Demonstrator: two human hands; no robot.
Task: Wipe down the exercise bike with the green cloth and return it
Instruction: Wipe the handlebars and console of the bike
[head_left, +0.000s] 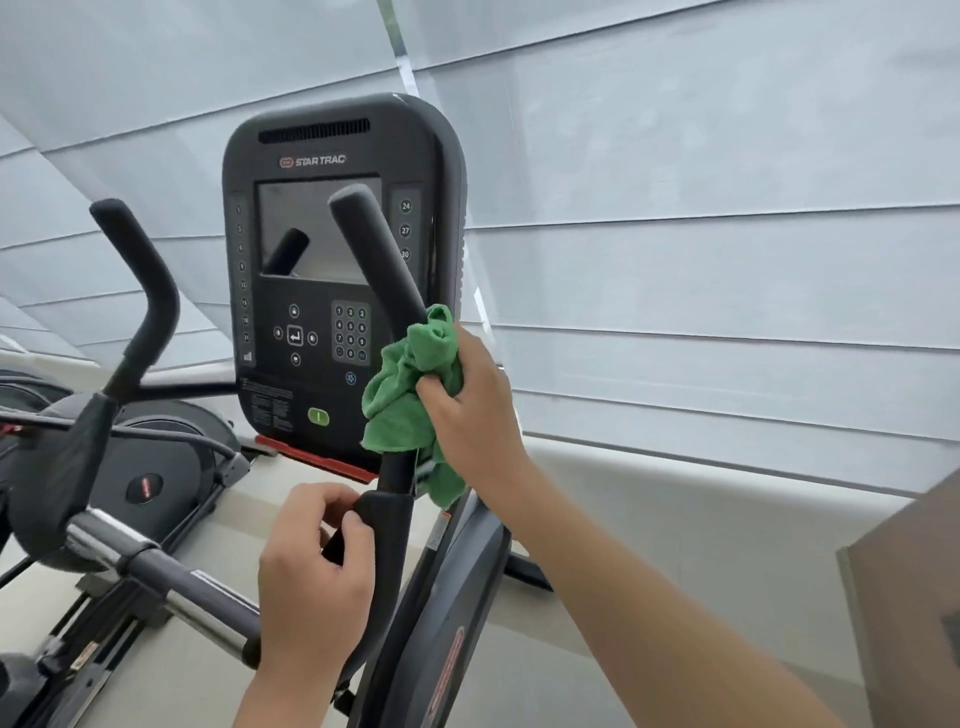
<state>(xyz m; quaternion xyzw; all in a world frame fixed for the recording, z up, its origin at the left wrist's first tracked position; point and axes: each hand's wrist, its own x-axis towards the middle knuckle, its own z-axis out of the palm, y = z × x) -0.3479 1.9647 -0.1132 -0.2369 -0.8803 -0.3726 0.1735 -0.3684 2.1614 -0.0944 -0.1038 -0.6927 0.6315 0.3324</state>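
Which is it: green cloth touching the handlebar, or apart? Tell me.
Touching. The head view shows the green cloth, gripped by the right hand, bunched around the handlebar.

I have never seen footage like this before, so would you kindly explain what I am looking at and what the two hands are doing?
There is one picture, taken by a wide-angle camera worn on a person's head, looking forward and down at their own hands. No robot is involved. In front stands an exercise bike's console, with a dark screen and keypad. The right hand holds a bunched green cloth against the padded right handlebar, which rises in front of the screen. The left hand grips the lower part of the same bar, apparently steadying it. The left handlebar stands untouched, and another machine sits behind at the left.
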